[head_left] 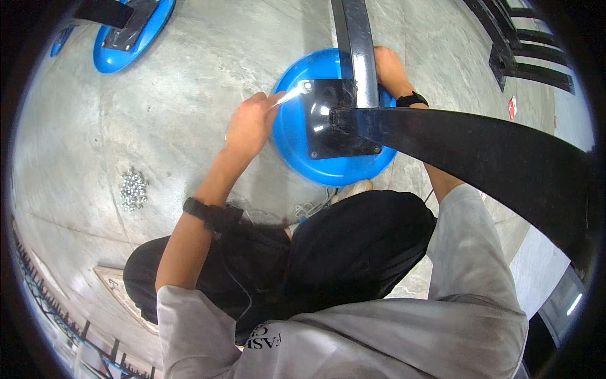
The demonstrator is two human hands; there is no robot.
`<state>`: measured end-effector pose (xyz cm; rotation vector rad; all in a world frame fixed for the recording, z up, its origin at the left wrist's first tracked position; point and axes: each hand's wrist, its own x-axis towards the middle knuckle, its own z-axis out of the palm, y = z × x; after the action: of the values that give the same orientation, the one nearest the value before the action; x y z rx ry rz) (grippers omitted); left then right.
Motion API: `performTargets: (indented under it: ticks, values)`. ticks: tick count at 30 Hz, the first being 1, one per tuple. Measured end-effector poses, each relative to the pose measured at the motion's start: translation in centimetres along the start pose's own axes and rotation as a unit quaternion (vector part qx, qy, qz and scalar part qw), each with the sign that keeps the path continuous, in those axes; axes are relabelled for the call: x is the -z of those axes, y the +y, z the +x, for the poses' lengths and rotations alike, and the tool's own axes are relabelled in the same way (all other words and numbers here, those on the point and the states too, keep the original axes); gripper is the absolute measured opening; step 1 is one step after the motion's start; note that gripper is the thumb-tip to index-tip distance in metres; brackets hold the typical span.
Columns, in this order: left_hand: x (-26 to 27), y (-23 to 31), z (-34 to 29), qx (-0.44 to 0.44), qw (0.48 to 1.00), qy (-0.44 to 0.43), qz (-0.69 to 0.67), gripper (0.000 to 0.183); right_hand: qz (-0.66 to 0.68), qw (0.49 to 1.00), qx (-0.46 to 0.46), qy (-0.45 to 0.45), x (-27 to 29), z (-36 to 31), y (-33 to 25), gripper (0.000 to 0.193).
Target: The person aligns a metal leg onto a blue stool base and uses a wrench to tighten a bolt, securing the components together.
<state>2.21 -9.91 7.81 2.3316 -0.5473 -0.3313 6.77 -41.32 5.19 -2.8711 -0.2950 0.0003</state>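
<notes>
A round blue seat [293, 165] lies on the floor before me, with a square black metal plate [325, 136] on it. My left hand [247, 123] is closed on a shiny wrench [289, 96], whose far end meets a bolt at the plate's far left corner. Other bolts show at the near corners. Rising from the plate, a black metal post [362, 60] partly covers my right hand [390, 68], which is against its right side; those fingers are hidden behind it. A curved black metal arm [467, 134] runs from the plate toward the right, crossing over my right forearm.
A small pile of silver nuts [134, 189] lies on the floor at left. Another blue seat [113, 60] with a black plate stands at the far left. Black slatted metal frames [530, 50] are at the far right. A flat board [123, 294] lies beside my left knee.
</notes>
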Motion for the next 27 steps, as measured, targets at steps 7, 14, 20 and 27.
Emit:
performTargets:
  ticks: [7,14,20,27]
  values:
    - [-0.1,0.6,0.8,-0.012,0.999,-0.023,0.029,0.030,-0.006,1.000,-0.017,-0.012,0.2,-0.1,0.5,0.019]
    - [0.9,-1.2,2.4,0.239,0.958,-0.049,-0.154,0.037,0.003,1.000,-0.012,0.002,-0.2,-0.1,0.3,0.019]
    - [0.3,-0.9,1.9,0.203,0.969,-0.040,-0.133,0.034,-0.027,0.999,-0.008,-0.014,-0.8,0.0,1.3,0.018]
    - [-0.6,-0.4,0.8,0.156,0.982,0.020,-0.107,0.027,-0.003,1.000,0.004,0.012,-0.7,-0.2,0.9,0.019]
